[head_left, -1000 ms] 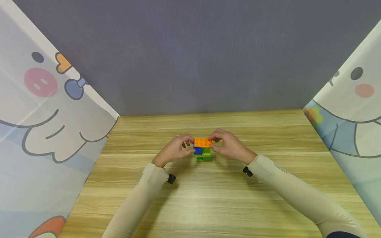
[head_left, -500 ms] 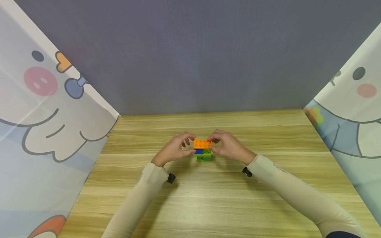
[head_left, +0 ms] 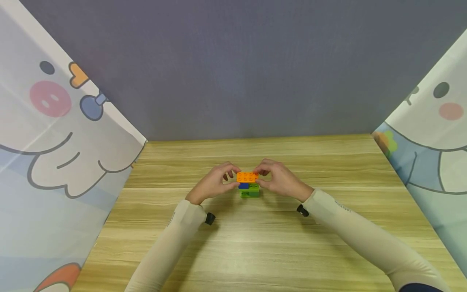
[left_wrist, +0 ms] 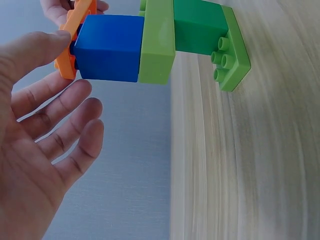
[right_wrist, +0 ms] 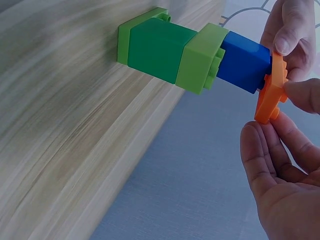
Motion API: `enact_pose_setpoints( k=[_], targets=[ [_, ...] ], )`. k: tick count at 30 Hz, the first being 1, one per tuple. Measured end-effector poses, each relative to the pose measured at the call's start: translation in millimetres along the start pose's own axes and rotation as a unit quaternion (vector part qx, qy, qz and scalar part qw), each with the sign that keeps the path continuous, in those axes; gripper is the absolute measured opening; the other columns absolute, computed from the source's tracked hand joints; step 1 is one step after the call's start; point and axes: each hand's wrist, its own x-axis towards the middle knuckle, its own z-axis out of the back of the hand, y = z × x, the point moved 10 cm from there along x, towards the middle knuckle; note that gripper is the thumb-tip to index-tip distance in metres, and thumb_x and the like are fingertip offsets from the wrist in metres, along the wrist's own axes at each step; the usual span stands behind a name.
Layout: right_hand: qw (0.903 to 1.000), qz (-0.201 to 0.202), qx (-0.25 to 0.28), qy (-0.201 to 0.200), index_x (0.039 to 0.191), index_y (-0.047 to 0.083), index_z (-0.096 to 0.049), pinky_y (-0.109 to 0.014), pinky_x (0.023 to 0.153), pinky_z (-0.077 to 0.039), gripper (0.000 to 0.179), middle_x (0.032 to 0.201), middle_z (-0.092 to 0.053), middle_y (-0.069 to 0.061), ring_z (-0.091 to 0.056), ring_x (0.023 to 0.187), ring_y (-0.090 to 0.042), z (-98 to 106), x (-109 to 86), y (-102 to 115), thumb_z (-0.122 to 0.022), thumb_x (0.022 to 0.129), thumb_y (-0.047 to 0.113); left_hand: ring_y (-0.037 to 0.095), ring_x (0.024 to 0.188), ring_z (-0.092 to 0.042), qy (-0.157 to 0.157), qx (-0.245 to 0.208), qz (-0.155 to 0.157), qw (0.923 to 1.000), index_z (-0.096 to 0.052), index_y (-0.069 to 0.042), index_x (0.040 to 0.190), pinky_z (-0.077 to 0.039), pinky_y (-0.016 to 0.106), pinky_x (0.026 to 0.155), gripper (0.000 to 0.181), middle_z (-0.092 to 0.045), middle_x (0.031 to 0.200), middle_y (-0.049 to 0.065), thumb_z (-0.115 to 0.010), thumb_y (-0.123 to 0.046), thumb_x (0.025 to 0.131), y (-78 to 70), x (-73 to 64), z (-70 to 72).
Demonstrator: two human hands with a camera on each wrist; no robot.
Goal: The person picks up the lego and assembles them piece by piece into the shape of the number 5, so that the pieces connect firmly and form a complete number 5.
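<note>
A flat orange building block (head_left: 247, 177) with studs tops a small tower at the table's middle. My left hand (head_left: 218, 182) pinches its left end between thumb and index finger, the other fingers loosely bent. At the opposite end, my right hand (head_left: 279, 178) pinches it with thumb and forefinger. Beneath it comes a blue block (left_wrist: 110, 47), whose studs show in a narrow gap under the orange one. Lower down are a light green block (left_wrist: 157, 47), a dark green block (right_wrist: 157, 50) and a thin light green base (left_wrist: 237, 55) standing on the wood.
The wood-grain table (head_left: 255, 243) reaches back to a grey panel (head_left: 233, 73). Cartoon-printed walls (head_left: 22, 134) flank it on both sides. A small black device (head_left: 209, 219) hangs at the left wrist, another (head_left: 303, 210) at the right.
The orange block has turned straighter and shifted slightly left and toward me, now covering more of the blue block. Both hands keep almost the same place.
</note>
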Motion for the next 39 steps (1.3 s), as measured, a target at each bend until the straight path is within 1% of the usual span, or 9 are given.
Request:
enact_pose_setpoints(
  k=[3,6,8,15,19,25,30,35,39],
  targets=[
    [1.0,-0.004,0.001,0.001,0.104,0.01,-0.069,-0.032,0.076,-0.05,0.023,0.098,-0.06,0.002,-0.056,0.084,-0.011,0.2,0.6,-0.8,-0.074,0.082,0.013,0.014,0.085,-0.055,0.001,0.0,0.0,1.0,-0.06,-0.014,0.115,-0.05,0.026,0.073,0.031,-0.056,0.106,-0.008,-0.07,-0.021,0.087,0.3,0.2,-0.1],
    [0.9999,-0.01,0.001,0.003,0.104,0.01,-0.069,-0.031,0.076,-0.05,0.023,0.098,-0.06,0.003,-0.055,0.083,-0.01,0.1,0.8,-2.2,-0.074,0.083,0.013,0.014,0.084,-0.054,0.002,-0.005,-0.002,1.0,-0.06,-0.014,0.115,-0.05,0.028,0.073,0.03,-0.057,0.105,-0.007,-0.07,-0.021,0.088,0.1,0.2,-0.8],
    [0.9999,-0.01,0.001,0.004,0.105,0.011,-0.069,-0.029,0.075,-0.049,0.022,0.097,-0.06,0.003,-0.055,0.083,-0.01,0.1,0.9,-2.5,-0.074,0.083,0.014,0.014,0.084,-0.054,0.003,-0.008,-0.001,1.0,-0.06,-0.013,0.115,-0.051,0.03,0.073,0.029,-0.057,0.105,-0.006,-0.069,-0.021,0.088,0.8,0.1,-1.5],
    [1.0,-0.005,0.0,0.004,0.104,0.011,-0.068,-0.029,0.075,-0.05,0.022,0.098,-0.06,0.002,-0.055,0.083,-0.009,-0.7,1.0,-2.3,-0.074,0.083,0.014,0.016,0.084,-0.055,0.004,-0.014,0.003,0.9999,-0.06,-0.014,0.114,-0.051,0.032,0.073,0.028,-0.058,0.105,-0.006,-0.069,-0.021,0.088,1.0,-0.4,-2.2],
    [1.0,-0.007,-0.002,0.004,0.103,0.011,-0.068,-0.026,0.074,-0.049,0.022,0.098,-0.059,0.002,-0.055,0.083,-0.009,-0.8,1.1,-2.0,-0.074,0.083,0.014,0.016,0.084,-0.054,0.005,-0.017,0.002,0.9998,-0.06,-0.014,0.113,-0.05,0.033,0.073,0.027,-0.058,0.104,-0.006,-0.069,-0.021,0.088,0.2,-1.2,-1.9],
    [0.9999,-0.009,-0.004,0.007,0.104,0.011,-0.068,-0.026,0.075,-0.049,0.022,0.099,-0.059,0.002,-0.055,0.084,-0.009,-0.8,0.6,-1.8,-0.074,0.083,0.014,0.013,0.083,-0.054,0.002,-0.019,-0.001,0.9998,-0.06,-0.015,0.111,-0.051,0.033,0.073,0.025,-0.058,0.103,-0.007,-0.069,-0.021,0.088,0.1,-0.7,-2.4],
    [0.9999,-0.01,-0.003,0.01,0.104,0.011,-0.068,-0.027,0.076,-0.05,0.023,0.099,-0.059,0.002,-0.056,0.084,-0.01,-1.0,0.7,-2.3,-0.074,0.083,0.013,0.013,0.083,-0.054,0.001,-0.019,-0.003,0.9998,-0.061,-0.015,0.11,-0.05,0.03,0.073,0.024,-0.057,0.102,-0.008,-0.069,-0.021,0.088,0.2,0.2,-3.0],
    [0.9999,-0.009,0.003,0.014,0.105,0.01,-0.068,-0.028,0.076,-0.05,0.023,0.1,-0.06,0.001,-0.057,0.085,-0.013,-2.1,1.1,-3.5,-0.073,0.083,0.013,0.014,0.082,-0.054,0.001,-0.02,-0.006,0.9998,-0.061,-0.014,0.11,-0.05,0.03,0.072,0.024,-0.057,0.102,-0.007,-0.068,-0.021,0.089,-0.7,0.2,-2.6],
    [0.9997,-0.013,0.011,0.019,0.106,0.009,-0.067,-0.029,0.077,-0.05,0.023,0.1,-0.059,0.0,-0.06,0.088,-0.02,-3.4,1.5,-5.2,-0.073,0.083,0.012,0.015,0.083,-0.055,0.001,-0.022,-0.006,0.9997,-0.061,-0.014,0.11,-0.05,0.029,0.072,0.023,-0.058,0.103,-0.006,-0.068,-0.022,0.089,-0.9,0.4,-2.1]
  ],
)
